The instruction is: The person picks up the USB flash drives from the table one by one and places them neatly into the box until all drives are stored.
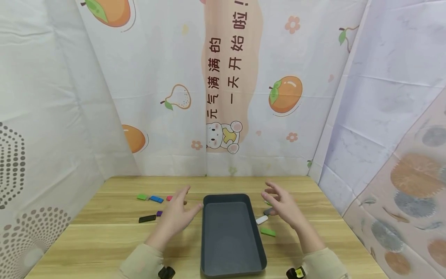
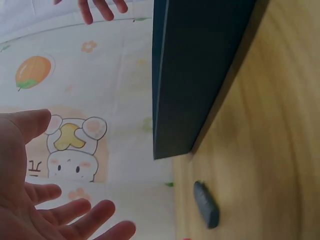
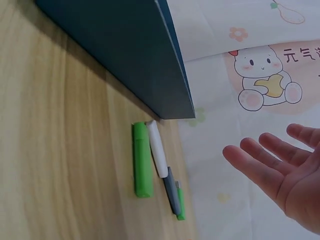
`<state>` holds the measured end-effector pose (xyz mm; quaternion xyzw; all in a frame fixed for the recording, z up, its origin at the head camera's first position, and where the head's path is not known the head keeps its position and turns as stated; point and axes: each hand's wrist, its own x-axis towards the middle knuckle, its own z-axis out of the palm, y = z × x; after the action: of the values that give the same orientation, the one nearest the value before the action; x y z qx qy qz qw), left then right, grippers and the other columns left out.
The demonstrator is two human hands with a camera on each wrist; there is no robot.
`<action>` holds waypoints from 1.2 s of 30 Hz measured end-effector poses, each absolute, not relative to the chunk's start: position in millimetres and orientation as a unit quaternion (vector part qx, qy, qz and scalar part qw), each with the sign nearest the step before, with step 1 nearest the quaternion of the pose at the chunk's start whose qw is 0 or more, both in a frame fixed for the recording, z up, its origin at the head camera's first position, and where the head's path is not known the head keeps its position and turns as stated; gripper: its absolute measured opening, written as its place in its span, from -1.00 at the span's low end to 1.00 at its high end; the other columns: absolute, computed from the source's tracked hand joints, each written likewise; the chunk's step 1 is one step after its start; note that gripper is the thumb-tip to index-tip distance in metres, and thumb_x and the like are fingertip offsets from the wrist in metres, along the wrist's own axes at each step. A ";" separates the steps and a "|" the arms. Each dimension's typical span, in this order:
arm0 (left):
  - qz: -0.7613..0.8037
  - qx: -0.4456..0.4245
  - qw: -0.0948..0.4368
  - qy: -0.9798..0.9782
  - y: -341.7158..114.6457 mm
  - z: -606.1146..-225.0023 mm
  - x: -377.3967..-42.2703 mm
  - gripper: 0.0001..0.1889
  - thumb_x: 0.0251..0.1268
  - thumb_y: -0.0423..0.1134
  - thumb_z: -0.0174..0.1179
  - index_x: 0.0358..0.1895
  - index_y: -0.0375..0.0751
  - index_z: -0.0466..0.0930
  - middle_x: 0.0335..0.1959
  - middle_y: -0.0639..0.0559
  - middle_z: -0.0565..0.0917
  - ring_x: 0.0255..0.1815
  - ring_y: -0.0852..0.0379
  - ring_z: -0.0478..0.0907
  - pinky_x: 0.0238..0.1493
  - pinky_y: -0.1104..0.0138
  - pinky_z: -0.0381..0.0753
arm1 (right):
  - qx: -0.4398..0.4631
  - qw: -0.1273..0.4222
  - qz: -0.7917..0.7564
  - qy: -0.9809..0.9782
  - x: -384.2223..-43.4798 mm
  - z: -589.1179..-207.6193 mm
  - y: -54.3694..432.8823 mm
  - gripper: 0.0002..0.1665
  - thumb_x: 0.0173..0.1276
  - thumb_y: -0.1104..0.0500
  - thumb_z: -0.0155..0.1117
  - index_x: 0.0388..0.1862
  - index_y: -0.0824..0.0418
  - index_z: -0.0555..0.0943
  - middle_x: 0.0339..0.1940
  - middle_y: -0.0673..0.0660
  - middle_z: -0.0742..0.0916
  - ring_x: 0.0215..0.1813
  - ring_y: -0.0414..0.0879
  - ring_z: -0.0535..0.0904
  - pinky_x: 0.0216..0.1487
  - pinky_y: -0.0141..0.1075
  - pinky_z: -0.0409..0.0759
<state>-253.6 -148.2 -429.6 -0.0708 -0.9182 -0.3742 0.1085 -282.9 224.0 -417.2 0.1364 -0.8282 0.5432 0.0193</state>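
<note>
A dark grey rectangular tray [image 1: 232,240] lies on the wooden table with nothing in it. My left hand [image 1: 177,213] hovers left of the tray, fingers spread and holding nothing. On the other side my right hand [image 1: 283,205] is raised, its fingers loosely extended and bare. Right of the tray lie a green USB stick [image 3: 142,165], a white one [image 3: 157,150], a grey one [image 3: 171,192] and another green one [image 3: 180,202]. To the left lie a green stick [image 1: 142,197], a blue one [image 1: 156,199], a black one [image 1: 147,218] and a partly hidden purple one [image 1: 159,213].
A pink piece [image 1: 169,198] shows behind my left hand, mostly covered. The wooden table [image 1: 104,232] ends at a printed curtain [image 1: 156,162] at the back. More cloth hangs along the left and right sides.
</note>
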 end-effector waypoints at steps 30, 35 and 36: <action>-0.475 -0.044 0.046 -0.877 -120.9 -470.1 -234.9 -0.21 0.29 0.13 0.36 0.44 -0.28 0.38 0.11 -0.24 0.63 0.07 -0.22 0.63 0.01 -0.09 0.65 | 0.081 -0.066 0.613 -0.783 -275.4 -440.4 208.1 -0.22 0.48 -0.09 0.29 0.46 0.36 0.37 0.12 0.35 0.62 -0.01 0.25 0.67 -0.29 0.20 0.70; -0.504 -0.044 0.020 -0.862 -120.7 -472.2 -235.5 -0.19 0.30 0.05 0.38 0.51 -0.27 0.30 0.15 -0.29 0.58 -0.20 -0.08 0.66 -0.38 0.13 0.72 | 0.072 -0.072 0.613 -0.783 -275.9 -444.8 207.1 -0.26 0.51 -0.05 0.27 0.45 0.38 0.37 0.14 0.43 0.61 -0.07 0.24 0.68 -0.33 0.18 0.71; -0.509 -0.045 0.016 -0.859 -120.7 -472.7 -235.6 -0.19 0.31 0.02 0.38 0.51 -0.28 0.29 0.15 -0.31 0.57 -0.22 -0.05 0.66 -0.44 0.19 0.71 | 0.071 -0.072 0.613 -0.784 -276.2 -445.7 206.6 -0.26 0.50 -0.05 0.27 0.44 0.39 0.37 0.13 0.44 0.62 -0.08 0.25 0.68 -0.34 0.17 0.71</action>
<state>-235.6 -120.7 -472.7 -0.0447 -0.8595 -0.5090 0.0159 -276.2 206.6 -445.7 0.0705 -0.7839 0.6127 -0.0718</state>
